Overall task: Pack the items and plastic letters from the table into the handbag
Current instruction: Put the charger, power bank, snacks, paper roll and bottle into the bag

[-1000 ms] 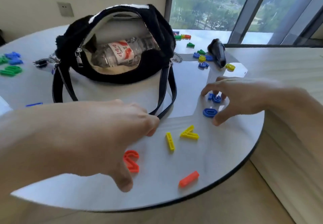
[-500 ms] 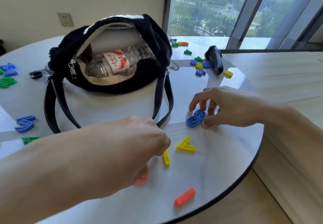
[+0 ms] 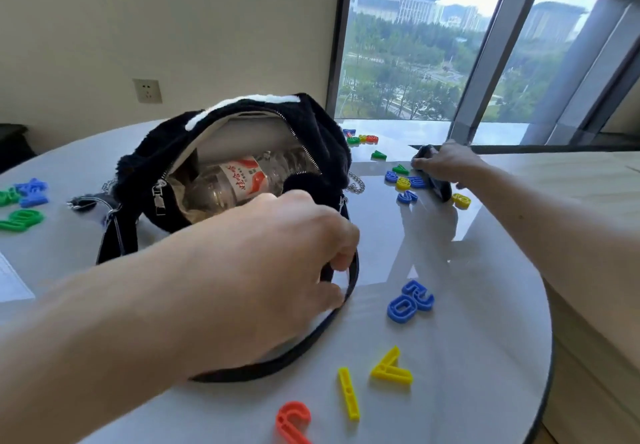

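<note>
The black fluffy handbag [image 3: 156, 156] lies open on the round table [image 3: 485, 339] with a clear water bottle [image 3: 239, 180] inside. My left hand [image 3: 294, 253] is curled at the bag's front, fingers closed around a black strap [image 3: 346, 301]. Far right, my right hand [image 3: 446, 163] grips a black oblong item [image 3: 440, 187]. Two blue letters [image 3: 410, 301], a yellow V [image 3: 393, 371], a yellow bar [image 3: 348, 393] and a red letter [image 3: 292, 421] lie near the front edge.
Blue, yellow and green letters [image 3: 403, 184] sit beside the black item, and several more [image 3: 362, 139] lie by the window. Green and blue letters [image 3: 24, 204] and keys [image 3: 83, 201] are at the left. The table's edge curves close on the right.
My right hand left the two blue letters and reached back to the black item. My left hand rose from the red letter to the bag strap. The view tilted up.
</note>
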A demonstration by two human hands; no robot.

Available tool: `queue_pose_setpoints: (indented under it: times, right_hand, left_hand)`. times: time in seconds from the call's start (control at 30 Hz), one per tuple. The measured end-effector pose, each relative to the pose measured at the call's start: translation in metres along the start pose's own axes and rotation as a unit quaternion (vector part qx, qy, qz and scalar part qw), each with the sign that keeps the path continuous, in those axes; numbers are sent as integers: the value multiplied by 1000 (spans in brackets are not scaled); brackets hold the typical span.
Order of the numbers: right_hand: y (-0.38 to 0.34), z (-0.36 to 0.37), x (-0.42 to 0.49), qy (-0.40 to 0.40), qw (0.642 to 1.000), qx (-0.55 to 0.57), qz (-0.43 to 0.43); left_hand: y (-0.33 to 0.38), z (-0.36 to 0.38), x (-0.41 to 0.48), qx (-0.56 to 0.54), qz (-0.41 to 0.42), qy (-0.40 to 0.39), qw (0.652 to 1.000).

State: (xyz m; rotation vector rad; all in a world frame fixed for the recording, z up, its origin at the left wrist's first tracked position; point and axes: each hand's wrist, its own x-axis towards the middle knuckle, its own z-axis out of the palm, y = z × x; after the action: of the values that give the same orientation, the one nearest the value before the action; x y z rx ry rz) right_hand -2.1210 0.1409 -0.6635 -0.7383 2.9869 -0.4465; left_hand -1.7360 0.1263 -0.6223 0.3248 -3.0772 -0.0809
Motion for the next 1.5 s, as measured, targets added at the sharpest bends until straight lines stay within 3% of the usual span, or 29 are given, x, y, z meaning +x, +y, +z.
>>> queue_pose_setpoints:
  times: [0.23,0.37,0.5,0.67,0.73,0.8,0.9,1.03,1.17,1.4,1.5]
  right_hand:
    - [0,19,20,53,997,37,43]
    - [-4,-3,14,66,974,215,38]
    - [-29,-40,-37,-9,878,476,-52]
    - [-64,-55,-129,-132,756,572,-290]
    - [-80,-48,-161,-128,735,535,-396]
    - [-100,-38,-184,-93,744,465,-470]
    - [-129,-21,-196,-28,765,326,-555]
    - [-155,2,-185,30,749,169,-640]
    - [-171,11,-168,32,757,95,-645]
    - [-199,22,-164,114,798,-53,-589]
    - [-211,27,-165,141,799,-107,-575]
  left_hand:
    - [-73,-31,-22,9,-92,173,981]
    - [-109,-33,-31,51,-170,215,960]
    - [-123,-17,-34,71,-219,190,954]
    - [-126,7,-25,53,-251,172,951]
    - [-127,13,-21,71,-272,178,943]
    - [-129,17,-17,90,-283,216,930]
    - [-134,18,-14,72,-274,294,913]
    - [-142,17,-9,10,-246,351,903]
    - [-147,15,-7,-31,-233,353,906]
    - [-147,15,0,-11,-220,348,911]
    - [-146,16,3,-7,-218,344,913]
